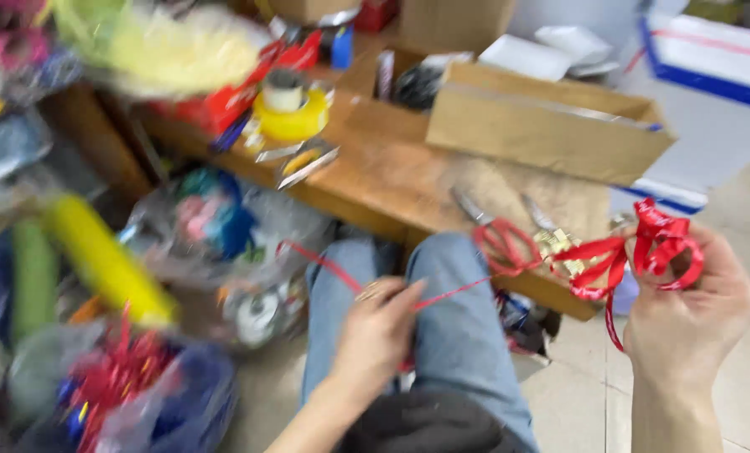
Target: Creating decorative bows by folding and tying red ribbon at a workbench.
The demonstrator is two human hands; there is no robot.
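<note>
Across the top, table (408, 180): low wooden surface carrying an open cardboard box (542, 126), yellow tape roll (295, 117) and red-handled scissors (505, 239).
Right hand (693, 323): raised, fingers clenched around a looped red ribbon bow (643, 252).
Left hand (375, 335): over the knees, pinching the thin ribbon strand (454, 291) that runs toward the bow.

a low wooden table (375, 172) carries red-handled scissors (500, 235) near its front edge, a long open cardboard box (542, 126) toward the back, a yellow roll of tape (291, 117) with a smaller pale roll on top, and a blurred metal tool (303, 164) beside it. pale tiled floor (584, 394) lies below, with clear bags of coloured ribbon (215, 226) resting on it.
</note>
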